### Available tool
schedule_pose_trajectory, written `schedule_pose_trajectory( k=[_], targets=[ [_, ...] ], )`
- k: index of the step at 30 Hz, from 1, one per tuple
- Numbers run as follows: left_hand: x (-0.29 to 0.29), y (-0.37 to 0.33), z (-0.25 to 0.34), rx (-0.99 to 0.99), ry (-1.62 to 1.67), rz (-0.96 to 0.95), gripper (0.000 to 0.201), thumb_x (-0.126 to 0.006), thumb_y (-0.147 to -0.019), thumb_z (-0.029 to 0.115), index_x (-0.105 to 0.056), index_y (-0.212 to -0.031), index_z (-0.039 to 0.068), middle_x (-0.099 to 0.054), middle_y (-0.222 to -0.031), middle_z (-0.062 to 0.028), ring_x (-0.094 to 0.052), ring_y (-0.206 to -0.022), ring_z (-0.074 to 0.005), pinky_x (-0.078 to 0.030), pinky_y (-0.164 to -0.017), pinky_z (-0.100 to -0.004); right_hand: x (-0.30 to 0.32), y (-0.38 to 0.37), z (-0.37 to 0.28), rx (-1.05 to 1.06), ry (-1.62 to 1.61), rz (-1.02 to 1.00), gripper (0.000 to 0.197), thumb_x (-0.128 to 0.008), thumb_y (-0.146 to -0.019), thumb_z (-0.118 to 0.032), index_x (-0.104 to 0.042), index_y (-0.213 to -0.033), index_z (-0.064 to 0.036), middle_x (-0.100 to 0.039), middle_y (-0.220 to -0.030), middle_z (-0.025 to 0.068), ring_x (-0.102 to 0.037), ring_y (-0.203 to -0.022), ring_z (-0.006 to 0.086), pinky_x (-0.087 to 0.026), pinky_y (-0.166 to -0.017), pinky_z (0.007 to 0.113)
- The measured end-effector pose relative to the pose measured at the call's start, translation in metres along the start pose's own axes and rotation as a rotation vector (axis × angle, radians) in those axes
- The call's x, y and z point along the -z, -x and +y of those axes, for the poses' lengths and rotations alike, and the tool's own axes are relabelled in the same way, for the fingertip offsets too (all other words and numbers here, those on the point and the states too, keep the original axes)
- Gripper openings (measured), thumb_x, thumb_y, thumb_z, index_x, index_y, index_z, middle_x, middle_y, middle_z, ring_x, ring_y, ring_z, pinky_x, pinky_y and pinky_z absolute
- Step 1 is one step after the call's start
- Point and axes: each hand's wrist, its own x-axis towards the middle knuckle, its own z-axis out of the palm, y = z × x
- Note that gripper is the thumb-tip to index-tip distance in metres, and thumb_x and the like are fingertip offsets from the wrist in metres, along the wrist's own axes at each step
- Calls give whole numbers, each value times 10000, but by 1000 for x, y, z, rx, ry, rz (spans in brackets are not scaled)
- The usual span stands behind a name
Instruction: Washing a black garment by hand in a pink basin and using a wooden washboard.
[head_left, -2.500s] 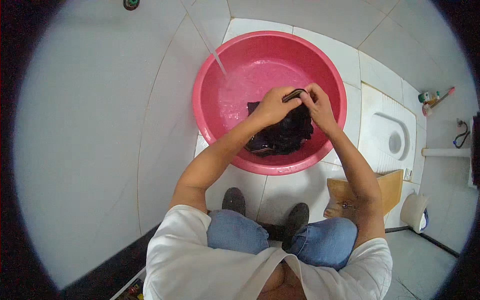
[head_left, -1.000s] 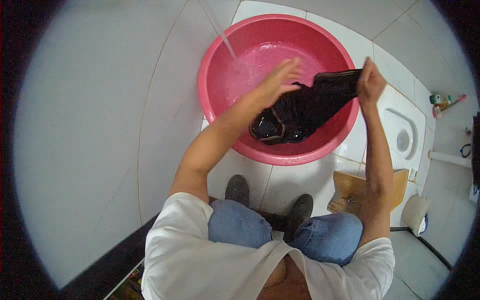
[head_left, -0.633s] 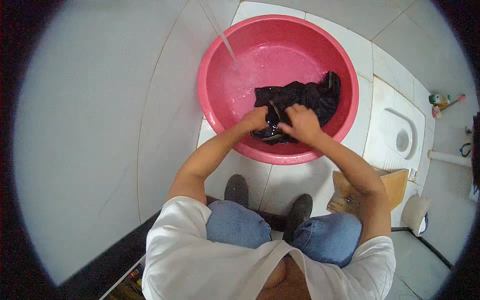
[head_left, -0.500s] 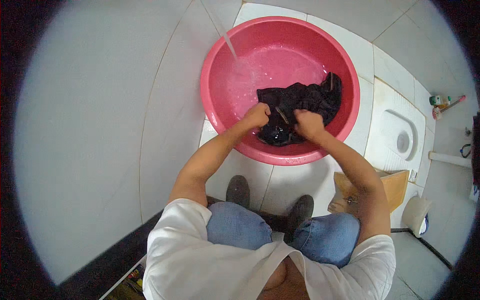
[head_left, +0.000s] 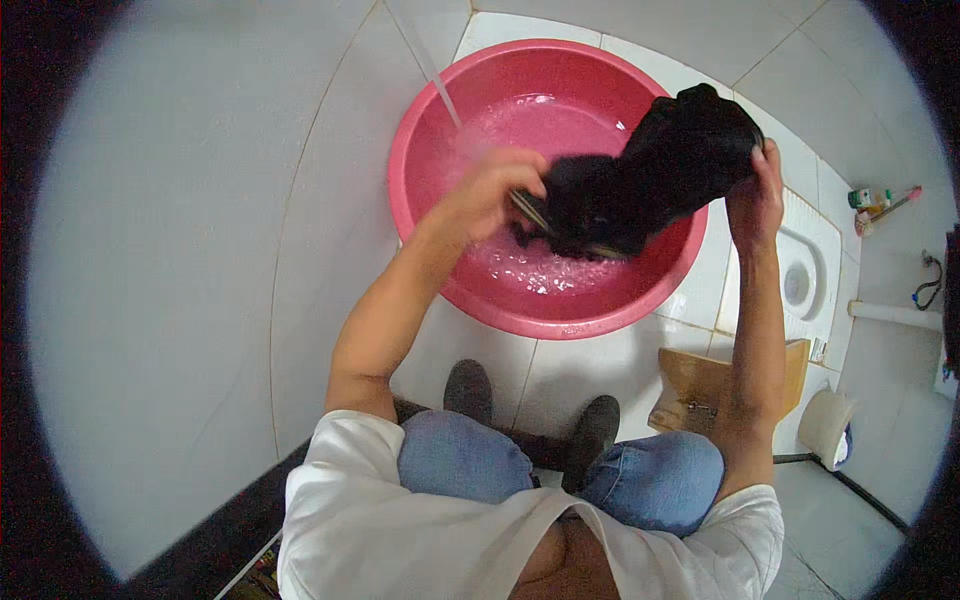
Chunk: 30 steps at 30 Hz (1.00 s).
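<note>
A wet black cloth item [head_left: 680, 160] with light zip-like strips is stretched out between my hands. Whether it is a garment or a bag, I cannot tell. My left hand [head_left: 495, 190], somewhat blurred, is closed on its left end beside one strip. My right hand [head_left: 757, 205] grips the far right end, raised past the rim of the pink basin [head_left: 560, 329]. The lower left part of the cloth hangs over the foamy water [head_left: 545, 278] in the basin. From above, a thin stream of water [head_left: 430, 75] falls into the basin's left side.
To the right, a squat toilet [head_left: 798, 280] is set in the tiled floor. A wooden stool-like piece [head_left: 690, 390] and a white bin [head_left: 828, 425] stand nearer me on that side. A pink-handled brush [head_left: 890, 208] and bottles sit by the right wall. Pale wall rises at left.
Both hands have lifted the black cloth out of the water. My right hand has swung up and right with its end, and my left hand has risen slightly left.
</note>
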Motion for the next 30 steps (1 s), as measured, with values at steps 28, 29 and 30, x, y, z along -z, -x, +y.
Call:
schedule_pose_trajectory(
  k=[28, 29, 30],
  targets=[
    [-24, -7, 4, -44, 169, 9, 356, -529, -960, 322, -620, -1045, -11, -663, -973, -101, -636, -860, -168, -505, -788, -318, -23, 10, 30, -347, 109, -266, 217, -559, -935, -183, -610, -1082, -31, -640, -935, 15, -599, -844, 108, -484, -750, 257],
    [-20, -15, -5, -33, 191, 34, 369, -522, -963, 333, -615, -1055, -12, -660, -978, -102, -630, -869, -167, -498, -790, -316, -15, 8, 45, -375, 129, -203, 215, -542, -945, -180, -602, -1092, -35, -639, -949, 15, -594, -855, 106, -477, -765, 254],
    [-18, -21, -13, -30, 211, 59, 382, -515, -966, 344, -610, -1065, -13, -657, -982, -102, -623, -878, -166, -491, -792, -314, -9, 9, 54, -396, 149, -146, 214, -525, -954, -177, -594, -1102, -39, -637, -963, 16, -589, -866, 104, -470, -781, 251]
  ],
)
